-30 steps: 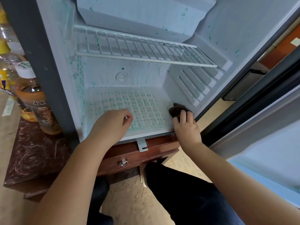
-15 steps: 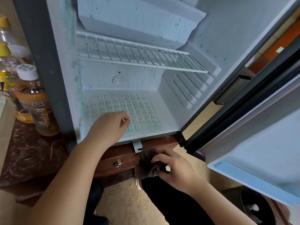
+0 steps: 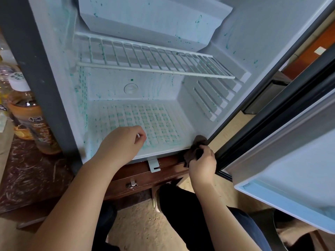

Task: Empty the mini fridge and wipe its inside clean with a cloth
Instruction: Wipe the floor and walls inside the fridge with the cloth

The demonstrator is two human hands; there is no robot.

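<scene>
Standing open on the tabletop [image 3: 27, 169], the mini fridge [image 3: 108, 91] showed green-speckled walls. At its floor's 5 o'clock corner the right hand [image 3: 203, 162] gripped the brown cloth [image 3: 196, 148]; at 7 o'clock the left hand [image 3: 121, 144] rested, fingers curled, holding nothing.

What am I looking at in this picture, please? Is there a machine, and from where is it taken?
There is no machine: a person works with two bare hands. The picture comes from a camera worn on the head, looking down. The mini fridge stands open and emptied on a wooden cabinet. Green stains mark its floor and walls, and a wire shelf crosses it. The left hand rests with curled fingers on the fridge floor and seems to hold nothing. The right hand grips a dark cloth at the front right corner of that floor. Bottles stand outside, at the left.
</scene>
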